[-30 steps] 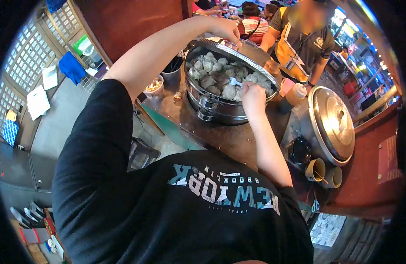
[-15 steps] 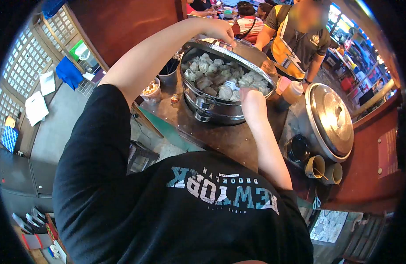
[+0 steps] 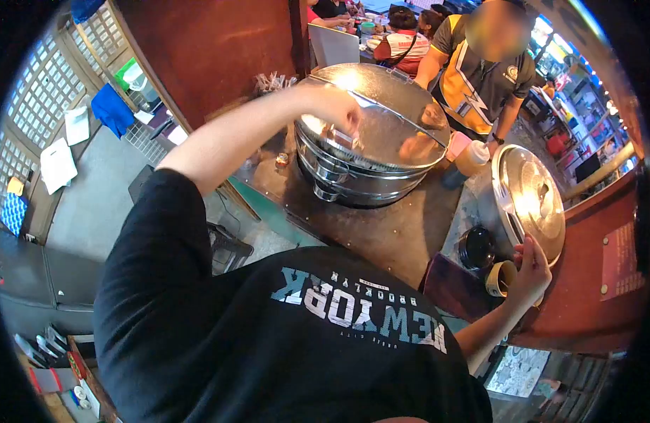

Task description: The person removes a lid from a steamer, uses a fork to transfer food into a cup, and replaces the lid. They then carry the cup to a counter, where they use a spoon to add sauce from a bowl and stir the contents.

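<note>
Head view. Steel pot (image 3: 367, 189) stands on the desk (image 3: 381, 233) toward 1 o'clock. Its hinged lid (image 3: 392, 137) lies over it, apparently fully down or nearly so; contents are hidden. Covering is judged all but complete. The fork (image 3: 507, 204) is not set down. Whether anything else is left cannot be told.

Left hand (image 3: 332, 107), 12 o'clock: fingers curled at the near half of the lid; whether a handle is gripped cannot be told. Right hand (image 3: 531, 273), between 3 and 4 o'clock: pale fork apparently pinched in the fingers, tines upward, large lidded pot (image 3: 533, 201) right beside.

Edges: the near desk edge is seen slanting from 10 o'clock down toward the torso; a red panel (image 3: 212, 49) stands at 11. Room above the lid is bounded by a person (image 3: 480, 92) at 1 to 2 o'clock. The right side is tight: squeeze bottle (image 3: 473, 158) past 2, black bowls (image 3: 476, 248) and yellowish cup (image 3: 500, 279) between 3 and 4, close under the right hand. Wider room is offered between steel pot and torso.
</note>
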A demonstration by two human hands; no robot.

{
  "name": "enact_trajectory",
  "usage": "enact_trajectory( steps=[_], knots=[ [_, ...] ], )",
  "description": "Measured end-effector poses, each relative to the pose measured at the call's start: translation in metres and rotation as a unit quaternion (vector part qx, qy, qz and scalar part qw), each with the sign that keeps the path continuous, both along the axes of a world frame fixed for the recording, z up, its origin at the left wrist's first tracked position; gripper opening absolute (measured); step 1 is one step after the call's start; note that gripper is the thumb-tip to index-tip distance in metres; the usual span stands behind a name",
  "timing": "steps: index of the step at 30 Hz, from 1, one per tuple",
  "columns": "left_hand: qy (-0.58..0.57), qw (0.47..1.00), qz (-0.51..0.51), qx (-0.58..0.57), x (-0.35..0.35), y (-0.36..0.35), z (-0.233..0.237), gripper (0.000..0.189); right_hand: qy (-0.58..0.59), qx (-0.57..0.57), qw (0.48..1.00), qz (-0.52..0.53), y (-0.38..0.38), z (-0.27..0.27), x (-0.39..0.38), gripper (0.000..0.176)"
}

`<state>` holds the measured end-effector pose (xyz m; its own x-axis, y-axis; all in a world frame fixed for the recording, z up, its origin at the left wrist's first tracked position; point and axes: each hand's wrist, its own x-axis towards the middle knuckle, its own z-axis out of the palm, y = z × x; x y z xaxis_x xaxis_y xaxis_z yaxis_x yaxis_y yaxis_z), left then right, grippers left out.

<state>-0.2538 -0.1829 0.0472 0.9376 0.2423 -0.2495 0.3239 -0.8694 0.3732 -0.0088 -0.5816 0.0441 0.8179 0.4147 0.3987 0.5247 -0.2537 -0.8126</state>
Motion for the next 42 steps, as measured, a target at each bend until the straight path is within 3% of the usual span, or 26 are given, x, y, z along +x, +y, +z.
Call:
enact_trajectory(
  steps=[3,4,7,8,11,12,14,15,16,19,20,22,24,25,26,28,31,33,35,39,40,42],
  knots=[
    [-0.023,0.998,0.062,-0.019,-0.015,-0.028,-0.027,0.019,-0.003,0.022,1.0,0.008,-0.003,-0.017,0.007,0.021],
    [-0.01,0.984,0.155,-0.088,-0.015,-0.033,-0.034,0.018,-0.003,0.024,1.0,0.013,0.001,-0.018,0.004,0.02],
    [-0.127,0.988,0.079,0.031,-0.025,-0.033,-0.05,0.02,-0.032,0.035,0.998,0.042,0.025,-0.014,-0.009,0.02],
    [-0.177,0.978,0.105,0.039,-0.027,-0.032,-0.063,0.021,-0.046,0.038,0.997,0.055,0.036,-0.012,-0.015,0.02],
    [-0.289,0.916,0.116,0.252,-0.048,-0.058,-0.088,0.023,-0.064,0.06,0.978,0.191,0.086,-0.007,-0.03,0.021],
    [-0.334,0.898,0.118,0.262,-0.061,-0.075,-0.092,0.024,-0.084,0.063,0.959,0.262,0.107,-0.012,-0.023,0.023],
    [-0.393,0.877,0.128,0.245,-0.087,-0.111,-0.101,0.022,-0.063,0.069,0.949,0.3,0.154,0.018,-0.076,0.024],
    [-0.407,0.876,0.138,0.219,-0.103,-0.125,-0.107,0.02,-0.103,-0.036,0.936,0.334,0.177,0.03,-0.085,0.026],
    [-0.413,0.878,0.155,0.186,-0.12,-0.136,-0.117,0.018,-0.066,0.012,0.915,0.397,0.209,0.024,-0.094,0.025],
    [-0.397,0.883,0.231,0.096,-0.177,-0.152,-0.163,0.015,-0.201,-0.059,0.874,0.439,0.302,0.018,-0.14,0.021],
    [-0.374,0.879,0.271,0.115,-0.197,-0.156,-0.181,0.013,-0.269,-0.068,0.842,0.464,0.332,0.014,-0.158,0.021],
    [-0.365,0.856,0.348,0.114,-0.237,-0.164,-0.214,0.01,-0.273,-0.127,0.794,0.528,0.377,0.008,-0.2,0.02],
    [-0.382,0.823,0.412,0.089,-0.273,-0.175,-0.237,0.008,-0.416,-0.19,0.725,0.515,0.443,-0.021,-0.228,0.018],
    [-0.383,0.807,0.442,0.085,-0.287,-0.181,-0.246,0.008,-0.455,-0.19,0.701,0.514,0.463,-0.035,-0.245,0.016],
    [-0.361,0.801,0.471,0.082,-0.3,-0.189,-0.25,0.008,-0.473,-0.265,0.686,0.485,0.479,-0.045,-0.262,0.017],
    [-0.334,0.79,0.509,0.075,-0.318,-0.199,-0.252,0.008,-0.51,-0.238,0.664,0.492,0.521,-0.086,-0.276,0.018],
    [-0.319,0.783,0.531,0.053,-0.333,-0.206,-0.255,0.009,-0.494,-0.279,0.659,0.494,0.533,-0.102,-0.304,0.015],
    [-0.308,0.787,0.534,0.032,-0.338,-0.204,-0.256,0.009,-0.454,-0.235,0.68,0.525,0.544,-0.11,-0.302,0.016],
    [-0.321,0.788,0.525,0.017,-0.337,-0.201,-0.249,0.009,-0.418,-0.172,0.716,0.533,0.535,-0.095,-0.297,0.017],
    [-0.32,0.828,0.461,-0.018,-0.333,-0.181,-0.249,0.011,-0.405,-0.156,0.713,0.551,0.449,-0.032,-0.276,0.019],
    [-0.321,0.833,0.441,-0.093,-0.33,-0.173,-0.252,0.014,-0.26,-0.174,0.744,0.591,0.413,-0.019,-0.269,0.021],
    [-0.28,0.828,0.388,-0.294,-0.316,-0.157,-0.252,0.02,-0.279,-0.208,0.73,0.588,0.336,0.005,-0.251,0.025]
  ],
)
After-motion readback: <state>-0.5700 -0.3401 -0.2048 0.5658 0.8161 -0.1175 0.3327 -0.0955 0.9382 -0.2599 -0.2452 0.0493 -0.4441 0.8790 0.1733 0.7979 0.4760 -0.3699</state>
